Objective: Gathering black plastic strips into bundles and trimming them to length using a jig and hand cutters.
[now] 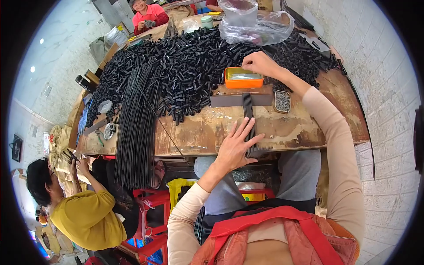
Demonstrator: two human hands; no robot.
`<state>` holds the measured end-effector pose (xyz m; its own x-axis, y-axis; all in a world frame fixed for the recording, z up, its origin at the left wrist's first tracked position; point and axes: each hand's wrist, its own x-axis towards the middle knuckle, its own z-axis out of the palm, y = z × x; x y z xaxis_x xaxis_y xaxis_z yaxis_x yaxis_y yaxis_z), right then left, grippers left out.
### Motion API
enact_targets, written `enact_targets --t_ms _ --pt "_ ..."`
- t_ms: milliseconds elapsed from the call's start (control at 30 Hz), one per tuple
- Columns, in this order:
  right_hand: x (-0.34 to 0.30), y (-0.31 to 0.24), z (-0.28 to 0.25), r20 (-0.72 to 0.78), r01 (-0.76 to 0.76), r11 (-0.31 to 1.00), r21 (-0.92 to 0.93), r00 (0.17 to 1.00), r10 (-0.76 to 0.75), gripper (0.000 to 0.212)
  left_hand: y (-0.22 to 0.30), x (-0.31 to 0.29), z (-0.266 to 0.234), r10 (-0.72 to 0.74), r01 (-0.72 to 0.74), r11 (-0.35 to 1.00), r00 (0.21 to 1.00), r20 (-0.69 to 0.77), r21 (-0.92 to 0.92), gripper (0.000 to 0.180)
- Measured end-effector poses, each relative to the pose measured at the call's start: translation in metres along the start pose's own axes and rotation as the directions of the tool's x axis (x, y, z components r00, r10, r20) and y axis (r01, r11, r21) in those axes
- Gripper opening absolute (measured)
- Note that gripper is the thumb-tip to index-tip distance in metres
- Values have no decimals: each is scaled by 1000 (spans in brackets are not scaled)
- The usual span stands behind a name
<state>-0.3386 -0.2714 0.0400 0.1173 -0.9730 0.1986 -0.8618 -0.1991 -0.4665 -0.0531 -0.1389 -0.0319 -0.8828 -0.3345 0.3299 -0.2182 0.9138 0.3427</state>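
Observation:
My left hand [234, 148] lies with fingers spread over a row of thin black rods [247, 106] at the table's front edge. The rods point away from me, their far ends resting on a flat dark strip [216, 101]. Over the right rim of an orange rectangular container [238, 84], my right hand [261, 64] has its fingertips pinched together. Whatever is between those fingertips is too small to tell. Inside the container is a shiny pale layer [245, 76]. A small tin of tiny metal-looking pieces [282, 102] stands to the right of the rods.
A heap of short black tubes [190, 66] covers the table's far half. Left of me, a thick bundle of long black rods [137, 128] overhangs the front edge. Plastic bags [256, 28] stand at the back. One person [88, 212] sits at left, another [148, 17] across the table.

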Motion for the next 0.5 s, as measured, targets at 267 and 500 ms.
enact_targets --t_ms 267,500 --pt "-82 -6 31 -51 267 942 -203 958 -283 16 2 -8 3 29 -25 991 999 -33 128 79" --pt "-96 -1 29 4 322 925 -201 945 -328 23 2 -9 7 22 -19 994 1000 -21 108 81"
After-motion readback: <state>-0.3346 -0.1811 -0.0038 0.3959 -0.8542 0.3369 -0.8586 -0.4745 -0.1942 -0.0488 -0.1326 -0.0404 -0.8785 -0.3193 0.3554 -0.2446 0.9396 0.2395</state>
